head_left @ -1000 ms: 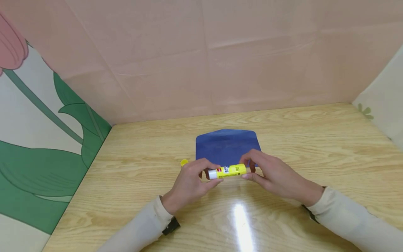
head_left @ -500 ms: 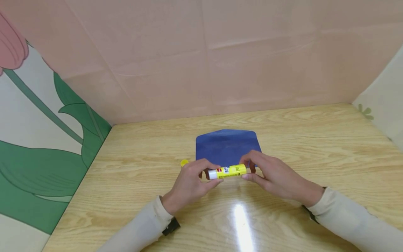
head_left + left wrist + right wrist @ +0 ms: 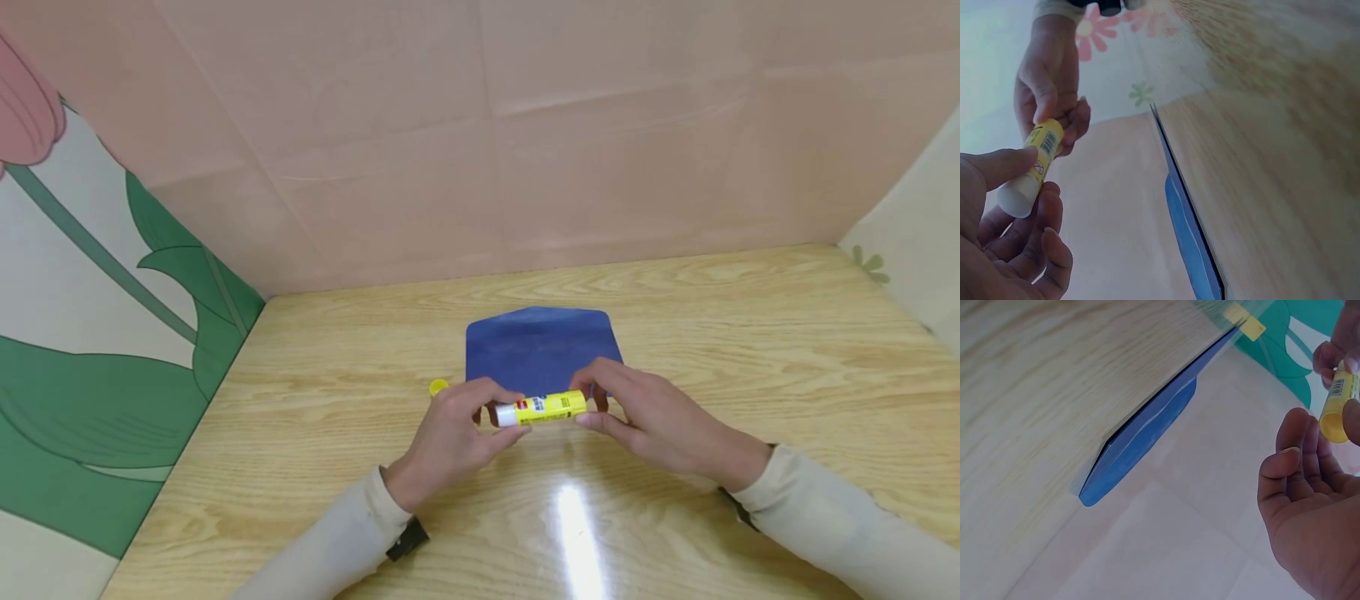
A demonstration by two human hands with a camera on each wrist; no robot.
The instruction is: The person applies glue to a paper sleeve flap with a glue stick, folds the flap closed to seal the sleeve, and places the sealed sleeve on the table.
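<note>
Unmoved: yellow cap point(image 3: 438, 387), seemingly, beyond left hand point(image 3: 454, 427).

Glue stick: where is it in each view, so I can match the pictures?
Head: the glue stick is below and slightly right of center, held by the left hand and right hand.
Left wrist: far left, around mid-height.
Right wrist: right edge, above mid-height.
Shared landmark: the blue envelope.

Off-white long sleeves point(image 3: 330, 533) partly cover black wrist bands point(image 3: 408, 540).
</note>
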